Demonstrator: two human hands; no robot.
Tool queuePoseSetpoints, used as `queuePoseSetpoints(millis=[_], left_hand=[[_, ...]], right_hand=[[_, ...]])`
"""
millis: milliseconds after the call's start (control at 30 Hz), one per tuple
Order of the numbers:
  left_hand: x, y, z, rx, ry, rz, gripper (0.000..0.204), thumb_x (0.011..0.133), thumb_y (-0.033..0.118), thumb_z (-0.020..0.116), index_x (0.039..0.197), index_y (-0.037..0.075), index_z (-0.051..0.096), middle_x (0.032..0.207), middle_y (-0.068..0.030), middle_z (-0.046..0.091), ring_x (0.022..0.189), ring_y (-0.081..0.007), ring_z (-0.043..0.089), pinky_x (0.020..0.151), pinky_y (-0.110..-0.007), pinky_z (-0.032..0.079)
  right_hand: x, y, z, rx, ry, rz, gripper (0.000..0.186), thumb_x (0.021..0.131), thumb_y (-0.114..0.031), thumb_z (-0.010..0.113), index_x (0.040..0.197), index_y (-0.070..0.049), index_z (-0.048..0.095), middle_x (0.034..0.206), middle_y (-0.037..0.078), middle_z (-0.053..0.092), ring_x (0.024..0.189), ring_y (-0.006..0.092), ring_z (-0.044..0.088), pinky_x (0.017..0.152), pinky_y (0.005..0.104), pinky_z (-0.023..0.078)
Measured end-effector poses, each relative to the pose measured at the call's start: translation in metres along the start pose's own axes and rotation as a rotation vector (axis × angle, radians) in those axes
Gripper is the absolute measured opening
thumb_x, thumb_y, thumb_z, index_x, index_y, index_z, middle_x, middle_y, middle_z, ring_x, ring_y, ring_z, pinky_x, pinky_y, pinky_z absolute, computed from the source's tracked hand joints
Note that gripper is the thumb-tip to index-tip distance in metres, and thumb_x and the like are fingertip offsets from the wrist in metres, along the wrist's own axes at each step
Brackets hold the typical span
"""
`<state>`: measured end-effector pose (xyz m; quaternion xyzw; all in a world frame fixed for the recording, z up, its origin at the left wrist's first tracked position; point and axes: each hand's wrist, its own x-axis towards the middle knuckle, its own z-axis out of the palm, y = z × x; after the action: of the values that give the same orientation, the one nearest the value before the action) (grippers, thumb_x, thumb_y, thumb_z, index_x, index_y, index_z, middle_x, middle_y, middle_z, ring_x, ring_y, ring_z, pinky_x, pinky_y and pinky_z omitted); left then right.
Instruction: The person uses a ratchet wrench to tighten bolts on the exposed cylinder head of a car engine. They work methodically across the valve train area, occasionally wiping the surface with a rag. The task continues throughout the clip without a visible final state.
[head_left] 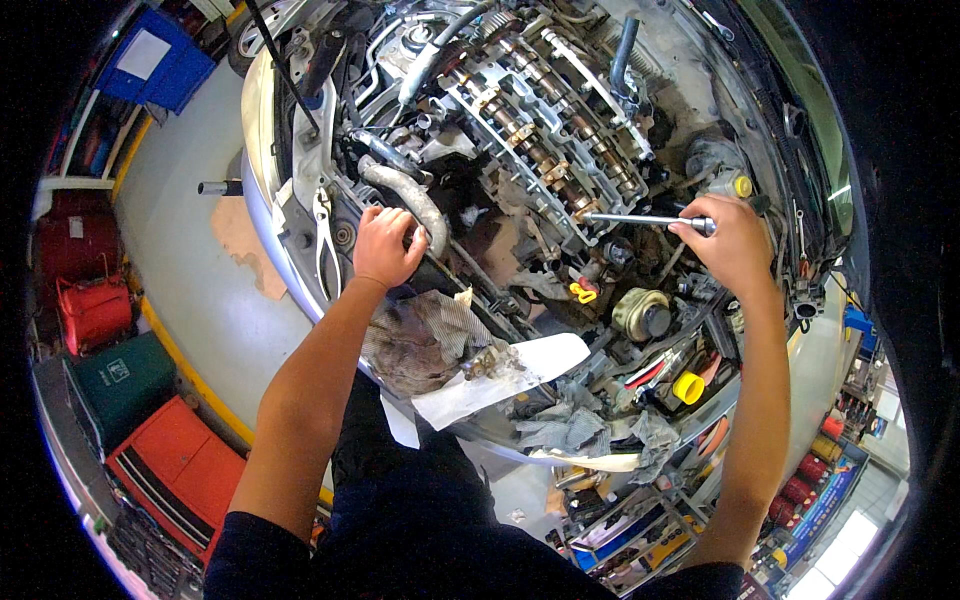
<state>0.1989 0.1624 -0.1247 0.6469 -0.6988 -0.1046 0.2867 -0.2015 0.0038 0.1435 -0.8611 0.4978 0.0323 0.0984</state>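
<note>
1. My right hand (735,243) sits at the right of the frame, fingers wrapped round a long metal wrench handle (645,219); the bar spans the gap toward the open engine head (545,120), blocking passage across it.
2. My left hand (385,245) rests at centre left against a grey hose (405,195), which bars the way upward.
3. Between my arms, a dirty rag (415,340) and white paper sheet (500,375) cover the car's front edge.
4. The pale floor (185,230) in the left of the frame lies open.
</note>
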Motion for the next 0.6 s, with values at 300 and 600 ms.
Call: queuePoseSetpoints(millis=[300, 600], left_hand=[[-0.001, -0.002, 0.000, 0.002, -0.003, -0.007, 0.021, 0.090, 0.025, 0.068, 0.084, 0.005, 0.064, 0.084, -0.0118, 0.065, 0.086, -0.0332, 0.065, 0.095, -0.047, 0.046], [-0.002, -0.004, 0.002, -0.038, -0.007, -0.025, 0.022, 0.090, 0.026, 0.068, 0.083, 0.005, 0.064, 0.084, -0.0125, 0.064, 0.087, -0.0335, 0.064, 0.095, -0.047, 0.045]], right_hand=[[0.022, -0.016, -0.005, 0.044, -0.159, 0.191, 0.023, 0.088, -0.025, 0.086, 0.090, -0.004, 0.076, 0.092, 0.016, 0.076, 0.091, 0.0355, 0.073, 0.082, 0.0478, 0.055], [0.030, -0.019, 0.001, -0.232, -0.098, -0.125, 0.040, 0.094, -0.044, 0.081, 0.086, -0.005, 0.073, 0.083, 0.013, 0.072, 0.079, 0.0323, 0.068, 0.078, 0.0455, 0.053]])
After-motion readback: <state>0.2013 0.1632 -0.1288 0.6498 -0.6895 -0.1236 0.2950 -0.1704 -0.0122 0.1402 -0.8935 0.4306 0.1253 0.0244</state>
